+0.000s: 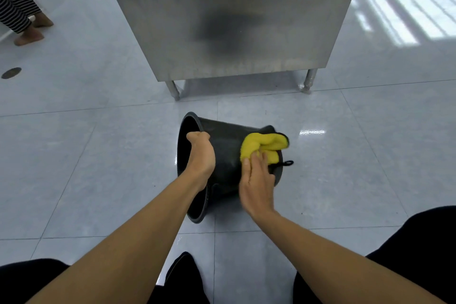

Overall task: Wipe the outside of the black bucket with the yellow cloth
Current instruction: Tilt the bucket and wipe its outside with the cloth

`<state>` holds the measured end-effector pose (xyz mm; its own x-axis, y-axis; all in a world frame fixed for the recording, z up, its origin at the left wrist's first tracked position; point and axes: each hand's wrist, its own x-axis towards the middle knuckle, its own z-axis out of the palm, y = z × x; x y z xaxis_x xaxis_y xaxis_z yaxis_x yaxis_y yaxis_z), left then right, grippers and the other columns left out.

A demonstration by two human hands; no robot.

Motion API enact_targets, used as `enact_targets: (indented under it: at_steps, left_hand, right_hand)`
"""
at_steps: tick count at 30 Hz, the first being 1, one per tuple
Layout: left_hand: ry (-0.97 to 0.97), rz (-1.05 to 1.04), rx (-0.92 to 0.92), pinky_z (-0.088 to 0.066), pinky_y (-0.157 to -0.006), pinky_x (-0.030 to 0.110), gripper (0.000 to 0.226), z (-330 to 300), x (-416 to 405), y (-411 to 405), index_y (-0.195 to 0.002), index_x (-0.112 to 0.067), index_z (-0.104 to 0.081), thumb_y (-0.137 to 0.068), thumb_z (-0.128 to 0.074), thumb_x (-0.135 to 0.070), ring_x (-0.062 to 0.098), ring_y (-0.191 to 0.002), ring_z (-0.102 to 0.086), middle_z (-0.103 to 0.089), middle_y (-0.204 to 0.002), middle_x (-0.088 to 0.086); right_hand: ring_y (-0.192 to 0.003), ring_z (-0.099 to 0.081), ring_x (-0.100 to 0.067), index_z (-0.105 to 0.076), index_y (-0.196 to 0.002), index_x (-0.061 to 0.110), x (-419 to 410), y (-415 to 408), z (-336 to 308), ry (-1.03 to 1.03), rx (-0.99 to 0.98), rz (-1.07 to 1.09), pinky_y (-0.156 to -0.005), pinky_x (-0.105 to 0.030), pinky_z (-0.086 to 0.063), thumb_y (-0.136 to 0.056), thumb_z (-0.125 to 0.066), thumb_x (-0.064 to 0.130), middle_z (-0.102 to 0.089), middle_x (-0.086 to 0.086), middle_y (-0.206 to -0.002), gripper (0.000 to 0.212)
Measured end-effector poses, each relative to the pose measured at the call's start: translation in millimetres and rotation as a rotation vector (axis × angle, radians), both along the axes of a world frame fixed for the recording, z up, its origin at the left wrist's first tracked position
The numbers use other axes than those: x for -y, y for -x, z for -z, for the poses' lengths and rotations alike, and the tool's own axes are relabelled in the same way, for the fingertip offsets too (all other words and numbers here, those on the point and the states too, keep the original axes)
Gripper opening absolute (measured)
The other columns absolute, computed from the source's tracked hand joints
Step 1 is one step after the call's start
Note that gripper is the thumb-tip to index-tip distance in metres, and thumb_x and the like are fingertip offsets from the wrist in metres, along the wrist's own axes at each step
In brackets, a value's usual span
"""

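The black bucket (225,140) lies on its side on the tiled floor, its mouth facing left and its base to the right. My left hand (201,154) grips the upper rim at the mouth. My right hand (256,180) presses the bunched yellow cloth (262,145) against the bucket's outer wall near the base. A small black loop on the cloth sticks out to the right of the bucket.
A steel cabinet (232,20) on short legs stands just behind the bucket. Another person's bare feet (32,29) and striped trousers are at the far left. A round floor drain (11,73) sits at the left. My dark-clothed knees frame the bottom edge.
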<state>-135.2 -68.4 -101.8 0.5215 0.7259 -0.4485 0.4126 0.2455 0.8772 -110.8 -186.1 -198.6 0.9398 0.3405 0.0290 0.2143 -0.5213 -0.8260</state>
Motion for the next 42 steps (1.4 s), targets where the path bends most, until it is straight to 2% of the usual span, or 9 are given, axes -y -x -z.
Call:
enact_targets:
  at_steps: [4,7,11,14,19,24,31,37,42]
  left_hand:
    - [-0.204,0.041,0.059,-0.035,-0.065,0.035,0.026,-1.5,-0.7,-0.9,-0.08,-0.018,-0.041,-0.102,-0.037,-0.032,0.014,-0.064,-0.037,-0.04,-0.073,-0.003]
    - [-0.191,0.078,0.107,-0.051,-0.088,0.032,0.034,0.4,-3.3,1.1,-0.106,-0.017,-0.069,-0.101,-0.043,-0.039,0.011,-0.091,-0.063,-0.069,-0.099,-0.005]
    - [-0.101,0.104,0.109,-0.052,-0.096,0.056,0.045,-2.8,-4.6,2.2,-0.111,-0.005,-0.067,-0.092,-0.039,-0.034,0.021,-0.091,-0.065,-0.073,-0.105,0.018]
    - [-0.178,0.192,0.094,-0.054,-0.096,0.047,0.04,-6.3,-4.1,0.7,-0.108,-0.03,-0.072,-0.098,-0.033,-0.028,0.022,-0.1,-0.07,-0.075,-0.105,0.004]
    - [-0.356,0.218,0.057,-0.049,-0.098,0.034,0.037,-3.6,-6.0,-0.2,-0.133,-0.022,-0.058,-0.107,-0.033,-0.027,0.013,-0.105,-0.06,-0.064,-0.117,-0.006]
    - [-0.351,0.03,-0.032,-0.043,-0.057,0.027,0.017,6.6,-5.8,5.7,-0.116,-0.021,-0.045,-0.107,-0.038,-0.033,0.011,-0.067,-0.05,-0.052,-0.08,-0.001]
    - [-0.647,0.188,-0.092,-0.043,-0.075,0.023,0.038,6.6,-4.3,4.3,-0.135,-0.009,-0.052,-0.108,-0.036,-0.029,0.011,-0.092,-0.053,-0.054,-0.104,-0.002]
    - [-0.8,0.383,-0.227,-0.054,-0.079,0.038,0.059,8.1,5.3,22.5,-0.161,-0.026,-0.007,-0.107,-0.031,-0.026,0.014,-0.082,-0.057,-0.056,-0.105,-0.002]
    - [-0.721,0.342,-0.161,-0.048,-0.08,0.032,0.059,14.3,2.2,23.6,-0.161,-0.025,-0.001,-0.109,-0.03,-0.025,0.011,-0.081,-0.05,-0.052,-0.105,-0.006]
  right_hand:
    - [-0.154,-0.015,-0.016,-0.048,-0.138,0.02,-16.9,21.3,-16.6,-0.038,0.128,-0.167,-0.097,-0.046,-0.034,-0.102,-0.02,0.044,-0.033,0.001,-0.163,0.051]
    - [-0.155,-0.008,-0.011,-0.037,-0.151,0.023,-24.0,36.7,-31.1,-0.082,0.184,-0.267,-0.099,-0.039,-0.033,-0.107,-0.028,0.034,-0.03,0.003,-0.164,0.046]
    - [-0.155,-0.003,-0.01,-0.027,-0.156,0.022,-24.9,38.6,-35.1,-0.095,0.208,-0.323,-0.105,-0.036,-0.033,-0.108,-0.03,0.032,-0.024,0.003,-0.166,0.049]
    - [-0.156,-0.006,-0.015,-0.027,-0.156,0.021,-25.7,33.0,-30.9,-0.087,0.247,-0.322,-0.109,-0.038,-0.036,-0.108,-0.031,0.032,-0.024,0.001,-0.166,0.049]
    - [-0.155,-0.015,-0.017,-0.037,-0.151,0.023,-20.1,16.8,-17.6,0.05,0.318,-0.221,-0.092,-0.039,-0.048,-0.107,-0.029,0.042,-0.023,-0.001,-0.167,0.049]
    - [-0.155,-0.011,-0.018,-0.033,-0.153,0.025,0.2,3.2,-1.5,0.177,0.184,-0.09,-0.102,-0.046,-0.041,-0.106,-0.021,0.048,-0.014,0.006,-0.169,0.054]
    - [-0.149,-0.026,-0.031,-0.037,-0.142,0.021,24.4,-31.9,21.3,0.106,-0.111,0.187,-0.102,-0.056,-0.044,-0.103,-0.015,0.05,-0.027,-0.005,-0.163,0.054]
    - [-0.147,-0.03,-0.034,-0.043,-0.135,0.012,18.2,-30.1,16.8,0.074,-0.146,0.241,-0.102,-0.057,-0.044,-0.104,-0.016,0.044,-0.032,-0.01,-0.16,0.052]
    - [-0.136,-0.044,-0.038,-0.044,-0.129,0.018,4.3,-8.1,8.1,-0.014,-0.046,0.118,-0.097,-0.049,-0.047,-0.105,-0.021,0.045,-0.043,-0.013,-0.149,0.043]
